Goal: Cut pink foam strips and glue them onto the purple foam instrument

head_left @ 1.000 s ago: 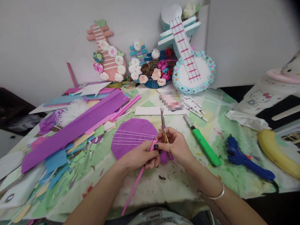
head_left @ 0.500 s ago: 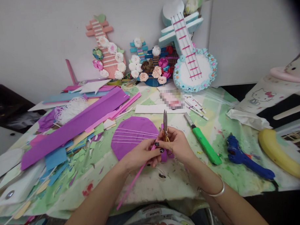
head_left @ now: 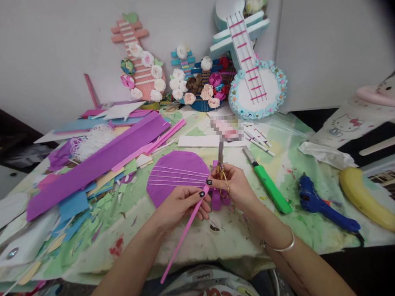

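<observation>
My left hand (head_left: 185, 204) pinches a narrow pink paper strip (head_left: 180, 239) between thumb and fingers; its long end slants down toward the table's front edge. My right hand (head_left: 234, 183) is closed around gold-handled scissors (head_left: 220, 155), blades pointing away from me. Its thumb tip meets the strip's upper end. Under and behind both hands lies a purple paper-covered lute shape (head_left: 175, 164). White strings run across its round body toward the neck, and purple crosspieces (head_left: 216, 203) show beside my right hand. The fingers hide most of the neck.
A green utility knife (head_left: 272, 188), a blue glue gun (head_left: 326, 210) and a yellow banana-shaped thing (head_left: 371, 202) lie to the right. Purple paper (head_left: 101, 164), white string (head_left: 93, 143) and scraps cover the left. Decorated lute models (head_left: 258, 89) lean on the wall.
My left hand has moved slightly down and left, apart from the right, and more of the pink strip shows. The scissors have turned a little in my right hand.
</observation>
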{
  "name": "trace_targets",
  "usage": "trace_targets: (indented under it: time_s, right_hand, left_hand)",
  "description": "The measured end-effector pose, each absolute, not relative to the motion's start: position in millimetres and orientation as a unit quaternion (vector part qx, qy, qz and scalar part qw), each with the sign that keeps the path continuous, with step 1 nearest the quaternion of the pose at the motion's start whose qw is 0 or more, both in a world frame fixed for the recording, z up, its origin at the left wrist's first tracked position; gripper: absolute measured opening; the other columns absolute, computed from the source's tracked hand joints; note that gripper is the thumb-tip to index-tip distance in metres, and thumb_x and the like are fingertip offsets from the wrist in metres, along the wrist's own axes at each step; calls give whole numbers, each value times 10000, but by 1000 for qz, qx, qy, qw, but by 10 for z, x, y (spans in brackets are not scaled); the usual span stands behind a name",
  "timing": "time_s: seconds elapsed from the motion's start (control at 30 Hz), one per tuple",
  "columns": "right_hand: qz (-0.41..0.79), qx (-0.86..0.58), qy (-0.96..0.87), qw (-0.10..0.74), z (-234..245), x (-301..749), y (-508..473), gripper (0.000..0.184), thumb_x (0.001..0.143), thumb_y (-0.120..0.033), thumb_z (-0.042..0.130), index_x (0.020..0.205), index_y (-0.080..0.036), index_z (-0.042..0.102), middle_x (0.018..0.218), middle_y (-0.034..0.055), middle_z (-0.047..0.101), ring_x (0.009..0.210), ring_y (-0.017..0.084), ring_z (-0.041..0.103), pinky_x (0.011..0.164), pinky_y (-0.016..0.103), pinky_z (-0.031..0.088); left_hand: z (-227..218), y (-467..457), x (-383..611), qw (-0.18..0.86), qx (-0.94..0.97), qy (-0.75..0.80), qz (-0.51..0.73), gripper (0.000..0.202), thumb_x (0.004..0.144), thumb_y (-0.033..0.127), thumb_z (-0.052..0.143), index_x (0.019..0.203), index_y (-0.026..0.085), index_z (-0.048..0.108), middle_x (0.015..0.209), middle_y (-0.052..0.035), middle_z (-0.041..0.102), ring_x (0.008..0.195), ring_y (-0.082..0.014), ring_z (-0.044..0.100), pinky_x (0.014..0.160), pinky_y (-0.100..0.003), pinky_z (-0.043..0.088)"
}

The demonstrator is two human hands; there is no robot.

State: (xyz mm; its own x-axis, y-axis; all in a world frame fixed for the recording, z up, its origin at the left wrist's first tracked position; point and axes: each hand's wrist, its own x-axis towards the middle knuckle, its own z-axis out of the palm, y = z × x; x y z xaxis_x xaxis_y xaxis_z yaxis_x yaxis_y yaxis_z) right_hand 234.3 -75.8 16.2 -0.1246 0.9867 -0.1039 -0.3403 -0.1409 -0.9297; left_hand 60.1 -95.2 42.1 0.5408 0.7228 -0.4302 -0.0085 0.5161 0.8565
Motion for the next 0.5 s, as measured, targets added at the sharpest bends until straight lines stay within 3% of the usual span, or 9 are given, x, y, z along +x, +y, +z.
trace_targets:
  time_s: [0.13, 0.27, 0.37, 0.5]
  right_hand:
    - [623, -409, -405, 530, 185, 2324, -770, 373, 493, -290, 852, 705, -158, 575, 635, -41, 586, 563, 78, 530, 537, 198, 421]
    - [615, -422, -431, 507, 238, 2372, -797, 347, 618, -424, 777, 658, -167, 547, 498, -46, 543, 412, 75, 481, 391, 188, 348]
    - [658, -413, -476, 412, 249, 2441, -816, 414, 633, -512, 739, 600, -176, 499, 402, -59, 478, 303, 69, 408, 299, 186, 264]
    - [696, -385, -534, 288, 213, 2488, -822, 456, 624, -552, 721, 565, -181, 464, 372, -77, 422, 274, 60, 378, 268, 177, 256]
  left_hand:
    - [402, -963, 606, 762, 412, 425, 262, 278, 760, 357, 675, 783, 82, 641, 631, -63, 661, 514, -108, 618, 493, -183, 477]
    - [396, -937, 515, 737, 396, 442, 323, 261, 782, 345, 652, 834, 89, 644, 650, -61, 671, 488, -113, 614, 456, -188, 489]
    - [398, -884, 386, 712, 373, 466, 370, 231, 778, 298, 651, 885, 94, 649, 639, -45, 668, 464, -110, 608, 434, -185, 493]
    - [414, -814, 201, 679, 346, 494, 418, 241, 776, 255, 629, 944, 85, 656, 604, -35, 666, 428, -106, 598, 393, -173, 482]
